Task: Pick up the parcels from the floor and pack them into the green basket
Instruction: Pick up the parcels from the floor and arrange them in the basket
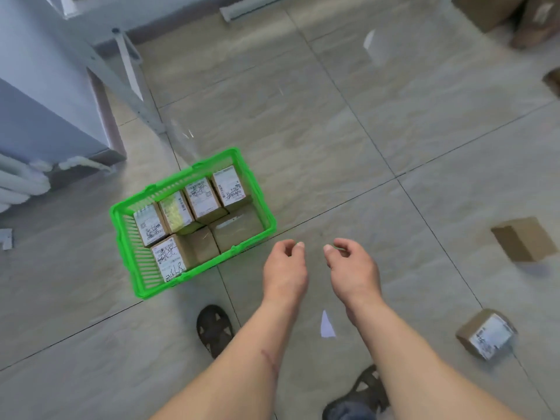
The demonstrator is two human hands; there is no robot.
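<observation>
Your left hand (285, 268): grip empty, fingers loosely curled, held above the floor just right of the basket. Your right hand (353, 268): grip empty likewise, fingers relaxed, close beside the left without touching it.

Green slatted plastic basket (145, 280): standing on the grey tiled floor (333, 116), left of your hands. Holds a back row of four brown cardboard parcels with white printed labels (203, 199), a fifth labelled one (169, 258) at the near corner, and plain brown parcels (235, 227) beside it.

Plain brown cardboard parcel (522, 241): on the floor, well to your right. Small brown parcel with a white label (486, 333): on the floor, nearer you, lower right.

Dark sandals (213, 328): on your feet, below your forearms. White paper scrap (326, 325): on the floor between your forearms.
</observation>
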